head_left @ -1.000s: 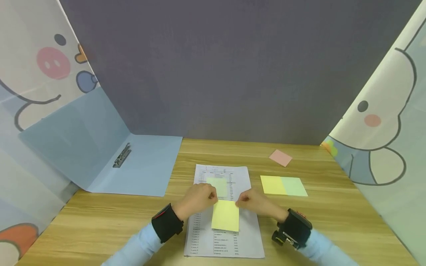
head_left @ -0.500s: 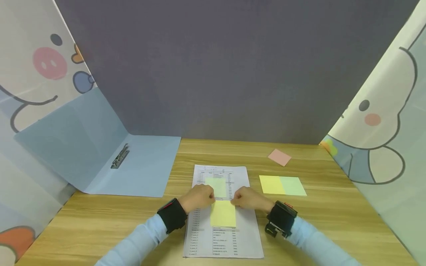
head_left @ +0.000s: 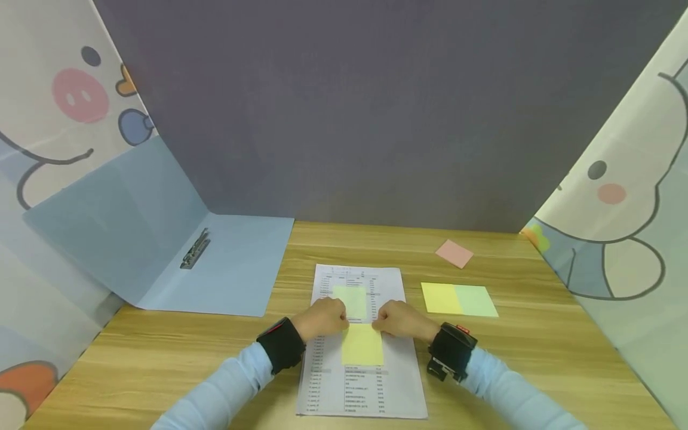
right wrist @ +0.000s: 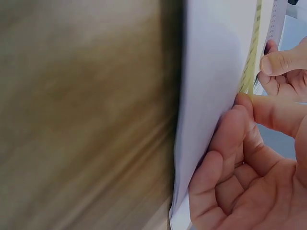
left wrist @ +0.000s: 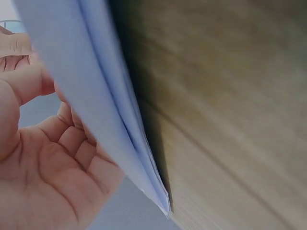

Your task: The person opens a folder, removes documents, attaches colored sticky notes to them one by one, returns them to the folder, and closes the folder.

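A yellow sticky note (head_left: 362, 346) lies over the middle of a stack of printed sheets (head_left: 328, 394), just below a pale green sticky note (head_left: 348, 301) stuck on the top page. My left hand (head_left: 322, 318) pinches the yellow note's upper left corner, and my right hand (head_left: 404, 319) pinches the upper right one. In the right wrist view, the thumb and forefinger of the right hand (right wrist: 254, 167) meet on the note's edge, right at the paper. The left wrist view has the left hand (left wrist: 53, 177) against the sheets, its grip on the note hidden behind them.
On the left stands an open blue folder (head_left: 236, 269) with a metal clip (head_left: 196, 251). To the right lie a yellow note pad (head_left: 441, 298) and a green note pad (head_left: 476, 301), side by side, with a pink note pad (head_left: 454, 254) behind them. A dark panel (head_left: 322, 119) closes the back.
Both hands have brought the yellow note down closer to the top sheet. The right hand has shifted slightly left, towards the left one. The sheets and pads stay put.
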`<state>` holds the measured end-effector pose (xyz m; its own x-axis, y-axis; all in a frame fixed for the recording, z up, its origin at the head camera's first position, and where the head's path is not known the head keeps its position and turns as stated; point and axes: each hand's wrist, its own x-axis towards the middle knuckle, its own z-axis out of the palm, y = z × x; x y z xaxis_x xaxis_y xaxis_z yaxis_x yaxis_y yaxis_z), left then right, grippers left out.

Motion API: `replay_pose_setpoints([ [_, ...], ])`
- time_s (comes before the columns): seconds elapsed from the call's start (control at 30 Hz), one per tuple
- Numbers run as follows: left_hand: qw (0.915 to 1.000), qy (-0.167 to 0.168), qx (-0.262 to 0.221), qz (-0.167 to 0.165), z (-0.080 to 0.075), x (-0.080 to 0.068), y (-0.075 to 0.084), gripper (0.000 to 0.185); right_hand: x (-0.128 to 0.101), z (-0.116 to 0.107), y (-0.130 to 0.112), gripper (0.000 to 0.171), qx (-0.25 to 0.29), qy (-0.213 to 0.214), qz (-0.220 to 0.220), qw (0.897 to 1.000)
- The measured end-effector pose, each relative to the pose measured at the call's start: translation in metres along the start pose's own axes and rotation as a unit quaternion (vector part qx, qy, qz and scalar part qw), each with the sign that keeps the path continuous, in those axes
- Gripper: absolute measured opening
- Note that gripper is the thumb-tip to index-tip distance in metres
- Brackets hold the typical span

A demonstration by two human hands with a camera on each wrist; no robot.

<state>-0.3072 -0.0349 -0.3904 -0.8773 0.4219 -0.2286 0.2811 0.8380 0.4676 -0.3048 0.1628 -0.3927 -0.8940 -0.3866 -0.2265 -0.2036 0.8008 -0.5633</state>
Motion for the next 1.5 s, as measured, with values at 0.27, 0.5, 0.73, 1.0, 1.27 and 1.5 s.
replay_pose_setpoints([
  [0.27,0.9998,-0.005,-0.016,-0.007,-0.0028,0.0004,0.0006,0.014,0.0006,-0.0001,-0.0014,0.037,-0.004,0.005,-0.003,1.0],
  [0.5,0.9998,-0.014,-0.008,-0.012,-0.0029,0.002,0.0003,0.013,0.0023,0.0013,-0.0019,0.035,-0.009,0.012,-0.006,1.0],
  [0.73,0.9998,-0.012,-0.016,-0.007,-0.0031,0.002,0.0009,0.016,0.0027,0.002,-0.0018,0.037,-0.003,0.015,-0.006,1.0],
  [1.0,0.9997,-0.018,-0.009,-0.017,-0.004,0.0033,0.0024,0.013,0.002,0.0012,-0.0021,0.038,0.0,0.012,-0.008,1.0],
  [1.27,0.9994,-0.015,-0.03,-0.008,-0.0077,0.0042,-0.0029,0.014,0.0028,0.0018,-0.0016,0.035,-0.003,0.019,-0.007,1.0],
  [1.5,0.9993,-0.022,-0.031,0.002,-0.0075,0.005,-0.0071,0.014,0.0038,0.0019,-0.0015,0.037,-0.002,0.01,-0.003,1.0],
])
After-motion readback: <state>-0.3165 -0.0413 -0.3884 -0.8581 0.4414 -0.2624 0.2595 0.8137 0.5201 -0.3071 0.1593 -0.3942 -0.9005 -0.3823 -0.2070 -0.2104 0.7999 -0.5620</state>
